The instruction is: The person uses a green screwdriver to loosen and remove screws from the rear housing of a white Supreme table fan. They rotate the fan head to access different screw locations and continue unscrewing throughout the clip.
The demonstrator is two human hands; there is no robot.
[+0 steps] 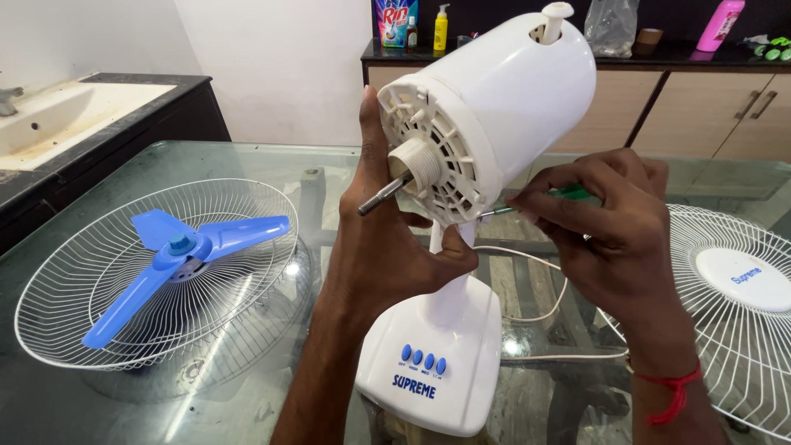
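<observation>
While my left hand [387,247] wrapped around the neck of the white fan body [486,124], thumb up against the motor face beside the bare metal shaft [383,196], my right hand [610,222] pinched a green-handled screwdriver [568,194], its tip touching the lower edge of the motor housing. The fan stood on the glass table [247,412] (its base with blue buttons nearest me). A wire guard [99,330] holding the blue blade [177,251] lay to my left, another guard [741,330] to my right.
</observation>
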